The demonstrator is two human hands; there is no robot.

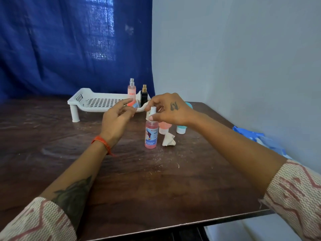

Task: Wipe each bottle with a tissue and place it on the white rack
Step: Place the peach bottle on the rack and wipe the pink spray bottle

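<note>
A pink spray bottle (pixel 151 135) with a white nozzle stands upright on the dark wooden table (pixel 121 180). My right hand (pixel 169 110) pinches its nozzle from above. My left hand (pixel 117 117) hovers just left of it, fingers apart, holding nothing. A crumpled white tissue (pixel 168 140) lies on the table right of the bottle. Behind my right hand stand a pink tube (pixel 164 127) and a teal tube (pixel 181 128), both partly hidden. The white rack (pixel 97 101) at the back holds a tall pink spray bottle (pixel 131 92) and a small black bottle (pixel 144 96).
A blue curtain (pixel 69 49) hangs behind the table and a pale wall stands to the right. Blue cloth or gloves (pixel 260 140) lie past the table's right edge. The table's front edge runs near my right sleeve.
</note>
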